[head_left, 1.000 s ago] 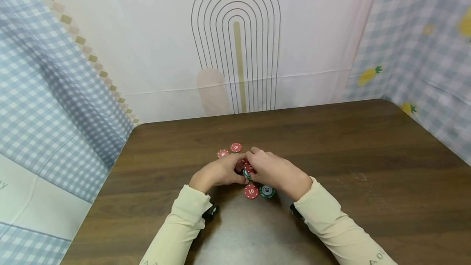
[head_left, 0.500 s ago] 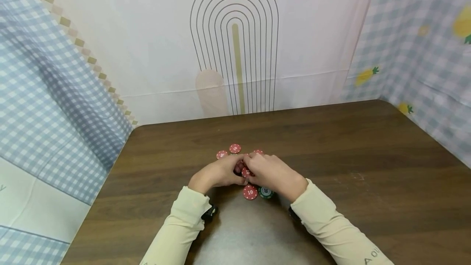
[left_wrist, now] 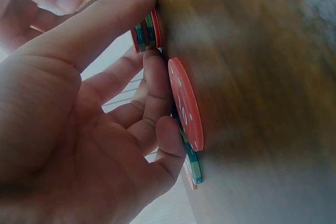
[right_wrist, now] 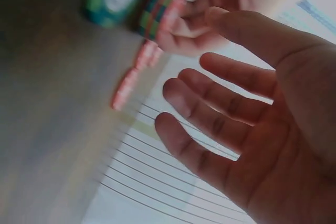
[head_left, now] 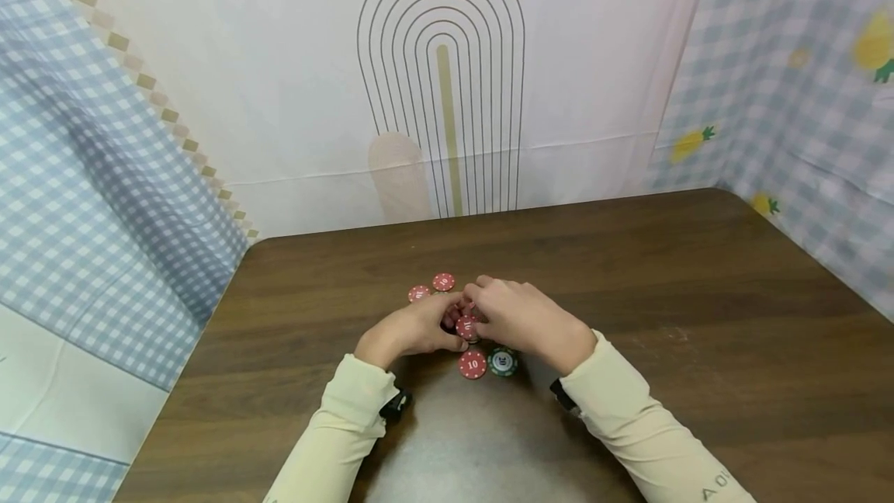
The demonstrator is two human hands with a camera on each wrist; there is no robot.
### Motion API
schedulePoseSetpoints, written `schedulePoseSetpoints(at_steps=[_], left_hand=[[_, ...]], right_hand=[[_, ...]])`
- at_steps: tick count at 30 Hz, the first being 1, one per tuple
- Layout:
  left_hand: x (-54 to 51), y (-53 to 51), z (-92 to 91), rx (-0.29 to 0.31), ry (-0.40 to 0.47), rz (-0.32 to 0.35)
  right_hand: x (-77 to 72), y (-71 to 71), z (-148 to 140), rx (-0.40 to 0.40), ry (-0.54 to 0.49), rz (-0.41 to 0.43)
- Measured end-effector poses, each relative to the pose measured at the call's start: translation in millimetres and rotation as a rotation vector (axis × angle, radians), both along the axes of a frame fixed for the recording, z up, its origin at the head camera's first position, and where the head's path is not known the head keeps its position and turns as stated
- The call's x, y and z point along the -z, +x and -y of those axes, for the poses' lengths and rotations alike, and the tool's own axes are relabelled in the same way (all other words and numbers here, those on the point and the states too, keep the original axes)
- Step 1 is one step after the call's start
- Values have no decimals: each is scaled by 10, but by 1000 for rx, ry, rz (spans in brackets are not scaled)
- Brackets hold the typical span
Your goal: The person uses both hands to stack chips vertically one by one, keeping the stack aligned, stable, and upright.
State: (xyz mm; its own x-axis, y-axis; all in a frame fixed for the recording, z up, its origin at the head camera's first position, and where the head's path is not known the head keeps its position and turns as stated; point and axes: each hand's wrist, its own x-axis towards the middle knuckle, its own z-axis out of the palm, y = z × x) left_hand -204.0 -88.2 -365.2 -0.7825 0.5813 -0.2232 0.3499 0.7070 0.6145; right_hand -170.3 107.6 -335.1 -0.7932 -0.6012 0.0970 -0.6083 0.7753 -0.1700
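Note:
My left hand (head_left: pixel 412 324) holds a short stack of poker chips (left_wrist: pixel 144 27) between thumb and curled fingers. The stack alternates red and green, and a red chip marked 10 (head_left: pixel 466 327) lies on top. Just to the right of it, my right hand (head_left: pixel 520 320) has its fingers loosely spread, and nothing is between them in the right wrist view. In front of the stack a red 10 chip (head_left: pixel 472 364) lies beside a green chip (head_left: pixel 503 362). Beyond my left hand are two more red chips, the left one (head_left: pixel 419 293) and the right one (head_left: pixel 443 282).
The dark wooden table (head_left: pixel 628 293) extends on all sides of the chips. A white printed cloth (head_left: pixel 293 84) hangs along its far edge, with blue checked cloth (head_left: pixel 84 177) at the left and more at the right.
My right hand had a red chip at the stack's green top. That chip now lies on the stack, and the right hand has drawn back slightly right. My left hand stays around the stack.

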Motion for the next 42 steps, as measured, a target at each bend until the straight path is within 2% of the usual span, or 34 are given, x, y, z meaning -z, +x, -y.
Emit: schedulePoseSetpoints(at_steps=[4,13,20,23,26,31,35,42], left_hand=[[17,-9,15,-13,4,9],[40,-7,38,-26,4,8],[37,-2,57,-42,7,31],[33,2,56,-43,10,29],[28,0,52,-25,20,20],[29,-3,55,-8,18,1],[21,-3,53,-24,13,13],[31,-14,57,-31,19,38]], right_hand=[[-146,26,-29,15,21,9],[-376,146,-47,63,102,136],[-503,297,-5,55,151,139],[-497,324,17,64,158,182],[-456,318,47,84,172,269],[-326,275,98,114,204,385],[-211,251,132,129,236,409],[-76,240,184,112,272,362]])
